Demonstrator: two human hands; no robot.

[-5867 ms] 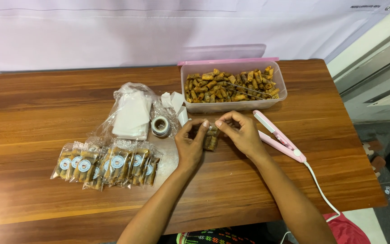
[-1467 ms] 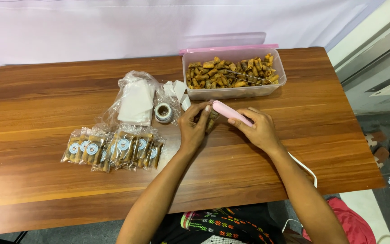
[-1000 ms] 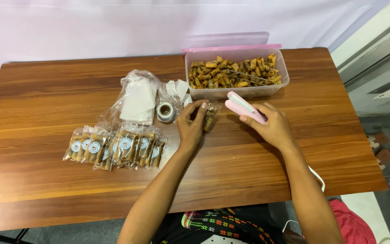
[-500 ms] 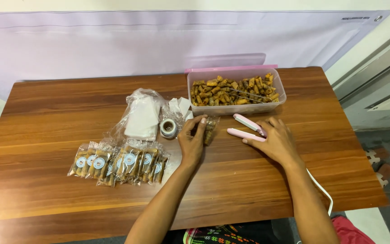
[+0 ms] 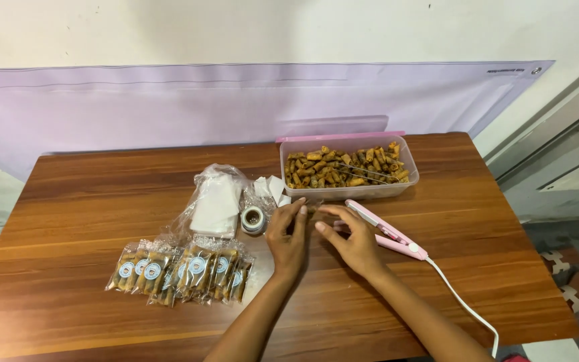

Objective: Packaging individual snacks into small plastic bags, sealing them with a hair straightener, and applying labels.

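Note:
My left hand (image 5: 288, 238) rests palm down on the wooden table (image 5: 88, 201), fingers laid over a small clear snack packet that is almost wholly hidden beneath them. My right hand (image 5: 353, 243) lies just right of it, its thumb and forefinger stretched toward the left fingertips and holding nothing. A pink heat sealer (image 5: 389, 230) lies on the table right behind my right hand, and its white cord (image 5: 464, 305) trails off toward the front right edge.
A clear tub with a pink lid (image 5: 403, 190), full of brown fried snack sticks, stands at the back. A tape roll (image 5: 253, 219) and a plastic bag of white sheets (image 5: 214, 201) sit left of my hands. Several sealed snack packets (image 5: 182, 271) lie in a row at the front left.
My right hand has set the pink sealer down on the table and moved left toward the left hand. The left hand has stayed over the small packet.

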